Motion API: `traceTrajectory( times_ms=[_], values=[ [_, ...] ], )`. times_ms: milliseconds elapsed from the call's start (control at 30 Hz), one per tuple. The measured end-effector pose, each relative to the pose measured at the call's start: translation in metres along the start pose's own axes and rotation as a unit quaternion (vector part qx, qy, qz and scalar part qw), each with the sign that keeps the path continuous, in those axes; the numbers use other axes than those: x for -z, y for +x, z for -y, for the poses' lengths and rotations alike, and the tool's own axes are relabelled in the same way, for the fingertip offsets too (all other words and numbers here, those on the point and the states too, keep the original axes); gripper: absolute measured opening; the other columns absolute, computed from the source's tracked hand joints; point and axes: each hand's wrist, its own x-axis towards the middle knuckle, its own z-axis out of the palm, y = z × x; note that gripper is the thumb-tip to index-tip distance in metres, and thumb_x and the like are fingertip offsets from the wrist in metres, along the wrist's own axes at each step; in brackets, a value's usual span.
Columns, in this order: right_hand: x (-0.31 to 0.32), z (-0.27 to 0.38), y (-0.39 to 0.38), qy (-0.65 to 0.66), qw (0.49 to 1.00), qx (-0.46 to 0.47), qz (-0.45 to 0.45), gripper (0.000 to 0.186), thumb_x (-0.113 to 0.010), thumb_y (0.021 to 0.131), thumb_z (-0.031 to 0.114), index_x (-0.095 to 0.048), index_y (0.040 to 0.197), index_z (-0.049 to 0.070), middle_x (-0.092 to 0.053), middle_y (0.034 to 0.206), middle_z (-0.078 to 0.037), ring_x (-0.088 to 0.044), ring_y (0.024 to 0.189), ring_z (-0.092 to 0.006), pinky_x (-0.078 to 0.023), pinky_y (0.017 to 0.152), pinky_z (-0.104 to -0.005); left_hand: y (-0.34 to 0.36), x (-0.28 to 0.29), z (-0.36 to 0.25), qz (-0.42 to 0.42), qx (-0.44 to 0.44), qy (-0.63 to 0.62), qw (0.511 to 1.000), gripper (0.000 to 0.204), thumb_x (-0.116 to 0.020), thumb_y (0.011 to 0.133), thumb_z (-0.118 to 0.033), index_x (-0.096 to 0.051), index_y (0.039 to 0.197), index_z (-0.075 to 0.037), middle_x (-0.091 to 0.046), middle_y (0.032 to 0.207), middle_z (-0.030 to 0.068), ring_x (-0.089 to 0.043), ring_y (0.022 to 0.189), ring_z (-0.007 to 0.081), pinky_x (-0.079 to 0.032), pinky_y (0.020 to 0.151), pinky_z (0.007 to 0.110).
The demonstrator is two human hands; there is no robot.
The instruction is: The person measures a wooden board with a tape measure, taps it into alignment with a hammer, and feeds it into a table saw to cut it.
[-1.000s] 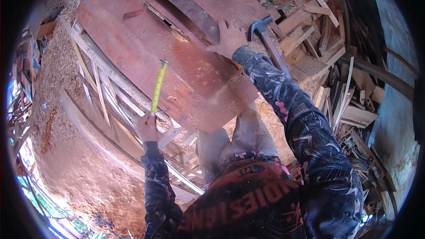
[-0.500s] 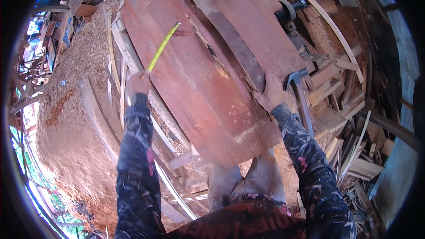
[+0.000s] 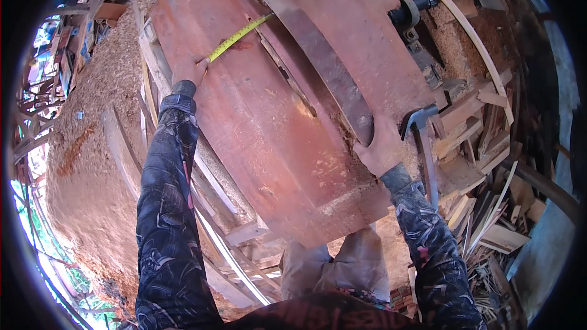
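Observation:
My left hand [image 3: 188,72] is closed on a yellow tape measure [image 3: 235,40]; its case is hidden in the hand. The blade stretches right across a wide reddish wooden board [image 3: 275,128], its tip close to the dark edge of a second reddish board [image 3: 361,18]. That second board lies to the right, with a dark gap between the two. At its near end, my right hand [image 3: 380,150] grips the edge, thumb on the left side; some fingers are hard to make out against the wood. Just right of this hand lies a claw hammer [image 3: 425,153] with a greyish handle.
A dark cylindrical power tool or motor [image 3: 411,12] sits beyond the second board. Wood offcuts [image 3: 471,128] are stacked to the right, beside a curved light strip [image 3: 465,27]. Sawdust [image 3: 92,140] covers the ground at left, where a curved plank [image 3: 121,146] lies.
My left hand has moved up and onto the left board, and the tape blade has swung right toward the second board's edge. My right hand keeps its grip. The view has shifted slightly.

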Motion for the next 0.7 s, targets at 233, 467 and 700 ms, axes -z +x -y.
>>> traceTrajectory(
  times_ms=[233, 467, 700],
  values=[
    [-0.001, 0.004, 0.001, -0.004, 0.999, 0.033, -0.013, 0.070, -0.078, 0.068, 0.014, -0.049, 0.128, -0.007, -0.057, 0.111, -0.026, -0.055, 0.105, -0.0456, -0.047, 0.091, -0.0516, 0.006, -0.007, 0.022, 0.056, -0.025, -0.059, 0.996, 0.035, -0.067, 0.091, -0.036, -0.077, 0.112, -0.010, -0.074, 0.101, 0.0201, -0.072, 0.098, 0.0332, -0.053, 0.090, 0.041],
    [-0.005, 0.004, 0.000, -0.004, 0.998, 0.036, -0.044, 0.066, -0.077, 0.069, 0.013, -0.049, 0.125, -0.006, -0.056, 0.110, -0.025, -0.054, 0.104, -0.0455, -0.046, 0.090, -0.0520, 0.000, -0.005, 0.014, 0.027, -0.024, -0.041, 0.999, 0.036, -0.066, 0.090, -0.040, -0.077, 0.112, -0.014, -0.074, 0.099, 0.0205, -0.071, 0.097, 0.0359, -0.053, 0.090, 0.044],
    [-0.003, 0.003, 0.001, 0.006, 1.000, 0.014, -0.024, 0.061, -0.076, 0.070, 0.016, -0.050, 0.121, -0.005, -0.057, 0.110, -0.026, -0.054, 0.105, -0.0461, -0.045, 0.093, -0.0523, 0.001, -0.010, 0.019, 0.031, -0.017, -0.031, 0.999, 0.037, -0.066, 0.090, -0.039, -0.076, 0.114, -0.013, -0.074, 0.101, 0.0207, -0.071, 0.099, 0.0348, -0.053, 0.091, 0.043]
  ],
)
